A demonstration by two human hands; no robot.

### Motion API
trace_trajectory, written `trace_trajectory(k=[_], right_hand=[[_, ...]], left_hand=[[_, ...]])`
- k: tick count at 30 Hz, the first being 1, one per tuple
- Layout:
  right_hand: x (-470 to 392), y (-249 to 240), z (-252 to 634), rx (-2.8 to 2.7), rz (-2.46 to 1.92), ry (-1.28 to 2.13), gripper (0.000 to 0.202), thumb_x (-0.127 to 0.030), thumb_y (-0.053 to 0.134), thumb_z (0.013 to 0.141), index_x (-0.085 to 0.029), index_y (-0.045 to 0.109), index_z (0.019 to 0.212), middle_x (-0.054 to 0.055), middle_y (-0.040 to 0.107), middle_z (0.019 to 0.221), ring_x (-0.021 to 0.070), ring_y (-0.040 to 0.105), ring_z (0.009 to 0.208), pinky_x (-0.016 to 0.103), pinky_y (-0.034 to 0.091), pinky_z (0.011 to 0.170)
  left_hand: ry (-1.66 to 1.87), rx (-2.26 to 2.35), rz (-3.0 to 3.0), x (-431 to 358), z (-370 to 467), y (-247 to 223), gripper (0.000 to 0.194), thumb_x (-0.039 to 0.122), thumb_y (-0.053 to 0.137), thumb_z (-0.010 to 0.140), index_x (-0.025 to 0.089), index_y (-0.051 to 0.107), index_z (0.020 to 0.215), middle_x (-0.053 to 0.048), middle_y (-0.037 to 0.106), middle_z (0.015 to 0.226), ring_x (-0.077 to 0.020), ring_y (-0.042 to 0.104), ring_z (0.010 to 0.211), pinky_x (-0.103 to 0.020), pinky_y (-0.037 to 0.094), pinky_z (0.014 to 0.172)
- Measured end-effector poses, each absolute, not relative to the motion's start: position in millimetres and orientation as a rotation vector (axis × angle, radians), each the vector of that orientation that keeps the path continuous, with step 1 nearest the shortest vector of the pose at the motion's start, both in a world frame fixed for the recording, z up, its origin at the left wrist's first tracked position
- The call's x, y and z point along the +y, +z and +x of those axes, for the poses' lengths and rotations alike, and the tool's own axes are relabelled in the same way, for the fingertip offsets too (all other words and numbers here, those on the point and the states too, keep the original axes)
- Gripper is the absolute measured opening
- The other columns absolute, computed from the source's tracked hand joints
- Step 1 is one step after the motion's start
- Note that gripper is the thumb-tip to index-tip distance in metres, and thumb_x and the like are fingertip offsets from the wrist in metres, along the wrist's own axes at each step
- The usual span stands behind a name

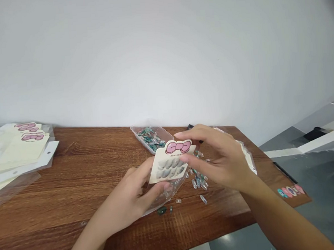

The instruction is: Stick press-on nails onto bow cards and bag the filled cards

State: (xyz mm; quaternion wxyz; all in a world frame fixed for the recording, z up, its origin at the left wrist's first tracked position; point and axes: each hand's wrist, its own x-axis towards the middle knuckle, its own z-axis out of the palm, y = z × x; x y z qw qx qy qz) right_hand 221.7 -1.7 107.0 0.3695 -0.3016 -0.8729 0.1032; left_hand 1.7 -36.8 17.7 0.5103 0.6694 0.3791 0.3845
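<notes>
A cream card [161,156] with a pink bow at its top carries rows of pale grey press-on nails [169,168]. My left hand [133,197] grips the card by its lower left side, the thumb below it. On the right, my right hand [225,161] is closed on the upper right part, with its thumb on the card's front. Beneath the card is a clear plastic tray [155,206], partly hidden by my left hand. Loose nails [198,182] in clear, blue and green lie on the table by my right hand.
Behind the card stands a clear container [136,134] of green and clear nails. A stack of bow cards [22,150] and clear sleeves lies at the left. Round stickers [290,191] mark the table's right corner. The wall [162,56] rises along the back edge.
</notes>
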Motion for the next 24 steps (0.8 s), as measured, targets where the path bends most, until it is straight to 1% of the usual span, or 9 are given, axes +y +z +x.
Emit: trace_trajectory(k=[3,5,8,13,16,19,22,24], right_hand=[[-1.6,111.5,223.3,-2.203,-0.806,0.434,0.019,-0.021,0.069,0.089,-0.026,0.066,0.107,0.000,0.071,0.093,0.0132,0.062,0.072,0.029,0.049,0.061],[-1.4,112.3,224.3,-2.137,-0.824,0.519,0.014,-0.022,0.069,0.089,-0.025,0.066,0.102,0.000,0.071,0.091,0.0129,0.062,0.070,0.028,0.049,0.058],[-1.3,111.7,224.9,-2.039,-0.866,0.573,0.015,-0.021,0.070,0.088,-0.024,0.064,0.103,0.001,0.071,0.090,0.0135,0.064,0.072,0.026,0.051,0.056],[-2.8,109.5,223.9,-2.003,-0.911,0.511,0.014,-0.023,0.071,0.088,-0.023,0.064,0.100,0.000,0.073,0.087,0.0141,0.068,0.074,0.026,0.054,0.057],[-3.7,108.1,223.1,-2.021,-0.907,0.482,0.014,-0.023,0.070,0.088,-0.023,0.064,0.101,0.001,0.073,0.088,0.0141,0.068,0.073,0.026,0.055,0.058],[-3.9,107.2,222.1,-2.035,-0.914,0.488,0.013,-0.024,0.070,0.089,-0.023,0.063,0.100,0.001,0.074,0.087,0.0138,0.068,0.071,0.026,0.054,0.056],[-3.8,106.4,221.5,-2.034,-0.914,0.515,0.013,-0.025,0.069,0.089,-0.023,0.062,0.100,0.000,0.074,0.085,0.0128,0.067,0.067,0.026,0.053,0.053],[-3.8,105.5,221.7,-2.020,-0.913,0.539,0.013,-0.025,0.069,0.089,-0.022,0.062,0.100,0.001,0.074,0.087,0.0134,0.067,0.069,0.026,0.054,0.055]], left_hand=[[0.938,0.890,1.580,-36.1,2.9,20.9,0.044,0.030,0.063,0.090,0.026,0.059,0.133,-0.004,0.076,0.107,-0.0232,0.071,0.090,-0.033,0.059,0.079],[0.931,0.857,1.533,-35.4,3.4,23.0,0.044,0.030,0.063,0.090,0.024,0.057,0.133,-0.005,0.076,0.108,-0.0228,0.072,0.088,-0.032,0.059,0.077],[0.879,0.793,1.465,-34.5,3.1,24.4,0.043,0.031,0.062,0.092,0.024,0.054,0.133,-0.007,0.077,0.111,-0.0213,0.074,0.088,-0.032,0.060,0.078],[0.848,0.742,1.393,-34.7,1.5,23.8,0.041,0.032,0.062,0.094,0.026,0.051,0.133,-0.006,0.077,0.112,-0.0186,0.075,0.090,-0.030,0.059,0.083],[0.847,0.719,1.349,-34.9,1.5,25.0,0.042,0.031,0.063,0.093,0.026,0.051,0.133,-0.005,0.078,0.110,-0.0174,0.075,0.090,-0.028,0.060,0.083],[0.860,0.717,1.336,-34.7,1.9,26.2,0.043,0.031,0.064,0.092,0.025,0.052,0.133,-0.005,0.078,0.107,-0.0170,0.075,0.089,-0.027,0.060,0.082],[0.869,0.728,1.348,-34.6,1.7,25.5,0.045,0.031,0.066,0.091,0.026,0.052,0.134,-0.004,0.078,0.106,-0.0180,0.075,0.090,-0.026,0.060,0.081],[0.868,0.731,1.360,-34.8,1.0,24.4,0.043,0.031,0.066,0.091,0.027,0.053,0.132,-0.003,0.078,0.105,-0.0186,0.075,0.092,-0.026,0.060,0.081]])
